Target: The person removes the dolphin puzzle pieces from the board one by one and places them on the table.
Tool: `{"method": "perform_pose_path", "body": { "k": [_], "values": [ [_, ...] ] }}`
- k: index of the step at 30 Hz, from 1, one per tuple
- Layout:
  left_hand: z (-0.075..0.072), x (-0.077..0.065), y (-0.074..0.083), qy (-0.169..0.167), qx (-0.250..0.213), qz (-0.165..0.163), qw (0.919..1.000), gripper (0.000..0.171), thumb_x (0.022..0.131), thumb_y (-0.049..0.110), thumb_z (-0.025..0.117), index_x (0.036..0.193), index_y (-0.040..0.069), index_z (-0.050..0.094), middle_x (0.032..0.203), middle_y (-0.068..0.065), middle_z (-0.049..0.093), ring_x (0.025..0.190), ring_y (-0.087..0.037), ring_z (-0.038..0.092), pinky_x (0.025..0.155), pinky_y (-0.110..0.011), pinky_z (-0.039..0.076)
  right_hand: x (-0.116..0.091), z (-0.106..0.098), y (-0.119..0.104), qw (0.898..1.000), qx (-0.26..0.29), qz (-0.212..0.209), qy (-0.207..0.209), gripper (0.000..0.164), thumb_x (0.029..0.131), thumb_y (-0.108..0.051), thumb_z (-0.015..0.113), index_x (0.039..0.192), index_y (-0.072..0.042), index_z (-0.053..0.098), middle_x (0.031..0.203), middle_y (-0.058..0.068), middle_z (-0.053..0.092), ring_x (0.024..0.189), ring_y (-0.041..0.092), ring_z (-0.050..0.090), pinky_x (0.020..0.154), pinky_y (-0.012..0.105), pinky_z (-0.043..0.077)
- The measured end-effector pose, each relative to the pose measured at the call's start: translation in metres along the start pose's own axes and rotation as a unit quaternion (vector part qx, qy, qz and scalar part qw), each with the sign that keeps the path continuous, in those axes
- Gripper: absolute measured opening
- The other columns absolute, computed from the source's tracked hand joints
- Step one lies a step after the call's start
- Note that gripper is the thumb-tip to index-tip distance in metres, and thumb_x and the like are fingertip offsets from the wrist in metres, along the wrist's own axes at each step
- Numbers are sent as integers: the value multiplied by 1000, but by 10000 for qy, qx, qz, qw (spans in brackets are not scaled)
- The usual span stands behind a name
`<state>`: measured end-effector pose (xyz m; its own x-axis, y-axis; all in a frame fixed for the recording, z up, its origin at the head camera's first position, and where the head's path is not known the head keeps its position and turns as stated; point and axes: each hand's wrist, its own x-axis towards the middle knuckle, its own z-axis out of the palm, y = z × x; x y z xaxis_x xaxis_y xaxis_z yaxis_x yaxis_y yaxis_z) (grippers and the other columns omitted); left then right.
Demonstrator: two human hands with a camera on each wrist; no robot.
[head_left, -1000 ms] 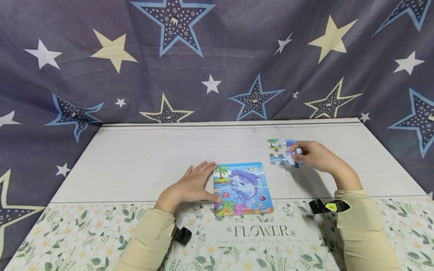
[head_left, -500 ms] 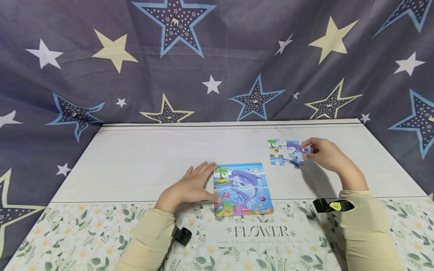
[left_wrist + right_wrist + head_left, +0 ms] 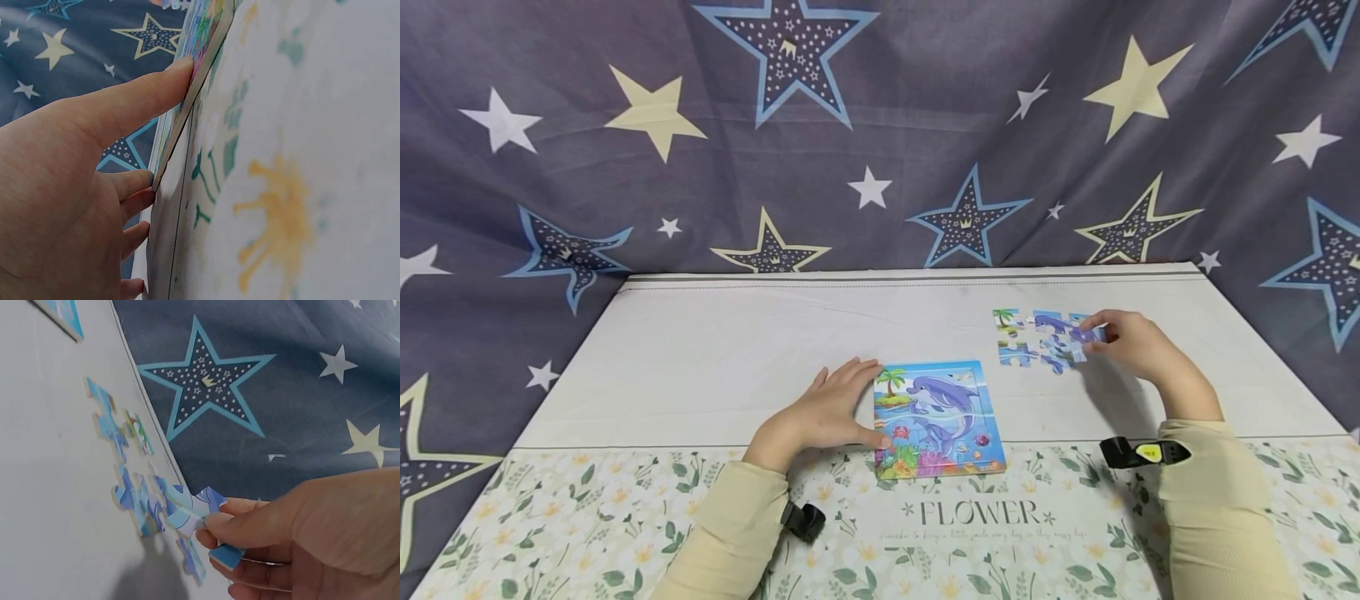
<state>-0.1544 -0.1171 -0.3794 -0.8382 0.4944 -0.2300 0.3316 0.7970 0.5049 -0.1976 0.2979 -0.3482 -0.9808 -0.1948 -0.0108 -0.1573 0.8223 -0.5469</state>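
Observation:
My left hand point(image 3: 820, 415) lies at the left side of a dolphin jigsaw puzzle board point(image 3: 940, 421), thumb on its lower left corner and fingertips along its edge. In the left wrist view, the thumb point(image 3: 147, 97) touches the board's rim, with the fingers fairly straight. At the back right, my right hand point(image 3: 1142, 354) pinches a blue and purple jigsaw piece point(image 3: 199, 507) between thumb and fingers. A second light blue piece point(image 3: 228, 556) shows beneath those fingers; whether it is gripped I cannot tell. Several loose pieces point(image 3: 1015, 353) lie just left of this hand, some with dolphin parts.
A white cloth point(image 3: 760, 358) covers the back of the table, and a floral cloth point(image 3: 625, 508) with the word FLOWER covers the front. Behind stands a dark curtain point(image 3: 895, 108) printed with stars. Both wrists carry black straps.
My right hand has moved to the right across the loose pieces, still holding a piece, uncovering more of those on its left. The left hand and the board stay in place.

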Motion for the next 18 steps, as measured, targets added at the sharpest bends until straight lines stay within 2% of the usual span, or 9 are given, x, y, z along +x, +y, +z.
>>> {"method": "perform_pose_path", "body": {
  "k": [10,18],
  "values": [
    [1,1,0,-1,-18,33,10000,109,76,51,80,158,11,22,164,-7,18,151,-26,6,119,-55,-2,0,1,18,9985,-34,543,53,32,88,-8,72,112,11,61,90,20,61,83,32,55,68,38,44],
    [0,0,0,-45,-22,30,10000,108,78,51,80,159,11,21,164,-7,17,152,-26,5,119,-55,-2,-1,4,25,9967,-46,797,166,33,86,-8,75,110,10,62,90,20,62,82,31,55,68,36,44]
  ]
}}
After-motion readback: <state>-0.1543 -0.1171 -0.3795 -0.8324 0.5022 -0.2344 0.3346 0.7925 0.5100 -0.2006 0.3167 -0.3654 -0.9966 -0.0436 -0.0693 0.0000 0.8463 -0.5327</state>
